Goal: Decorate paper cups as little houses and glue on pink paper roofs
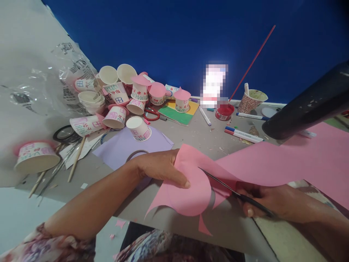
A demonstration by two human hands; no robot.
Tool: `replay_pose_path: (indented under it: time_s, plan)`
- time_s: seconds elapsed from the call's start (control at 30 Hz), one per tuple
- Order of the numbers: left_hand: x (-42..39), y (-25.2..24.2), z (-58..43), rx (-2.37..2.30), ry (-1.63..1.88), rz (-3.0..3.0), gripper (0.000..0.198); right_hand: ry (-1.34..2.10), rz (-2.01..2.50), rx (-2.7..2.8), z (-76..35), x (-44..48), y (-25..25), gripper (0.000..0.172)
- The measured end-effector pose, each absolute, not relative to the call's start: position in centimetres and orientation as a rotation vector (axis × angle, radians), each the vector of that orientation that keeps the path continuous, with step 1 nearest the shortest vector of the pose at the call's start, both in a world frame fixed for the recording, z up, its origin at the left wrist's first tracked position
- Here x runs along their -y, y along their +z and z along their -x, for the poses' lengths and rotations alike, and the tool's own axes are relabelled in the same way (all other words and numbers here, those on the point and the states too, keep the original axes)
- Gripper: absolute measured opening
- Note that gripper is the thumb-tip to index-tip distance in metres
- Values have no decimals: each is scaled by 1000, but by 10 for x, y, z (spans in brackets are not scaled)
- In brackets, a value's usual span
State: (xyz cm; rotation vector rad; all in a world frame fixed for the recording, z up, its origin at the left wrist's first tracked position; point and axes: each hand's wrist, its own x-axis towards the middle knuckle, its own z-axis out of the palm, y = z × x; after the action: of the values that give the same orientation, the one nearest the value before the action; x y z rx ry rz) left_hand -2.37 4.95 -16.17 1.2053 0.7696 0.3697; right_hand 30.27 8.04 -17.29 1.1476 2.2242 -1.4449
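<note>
My left hand pinches a sheet of pink paper, thumb on top and fingers hidden beneath. A rounded disc shape is partly cut out of the sheet, with pointed offcuts hanging from its edge. My right hand grips black-handled scissors, whose blades lie across the paper along the curve, tip near the top of the disc. Behind my left hand lies a lilac sheet with a decorated white paper cup upside down on it.
Several decorated paper cups crowd the back left, by clear plastic bags. A red paint pot, markers and a patterned cup stand behind. A black post slants in from the right, beside more pink paper.
</note>
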Motion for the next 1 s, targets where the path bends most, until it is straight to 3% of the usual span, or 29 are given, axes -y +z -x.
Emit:
replay_pose_path:
  time_s: [0.17,0.4,0.57,0.77,1.0]
  plan:
    - [-52,-163,23,-739,353,-1244,50,-1440,-1187,-2271,-297,-77,-166,35]
    - [-52,-164,19,-718,352,-1254,60,-1373,-1107,-2410,-301,-78,-176,24]
    - [-52,-161,19,-712,340,-1257,47,-1309,-988,-2540,-305,-82,-178,21]
    - [-52,-156,17,-764,290,-1216,10,-1415,-982,-2441,-303,-80,-173,17]
    - [-50,-152,14,-751,283,-1196,18,-1625,-956,-2373,-298,-78,-172,16]
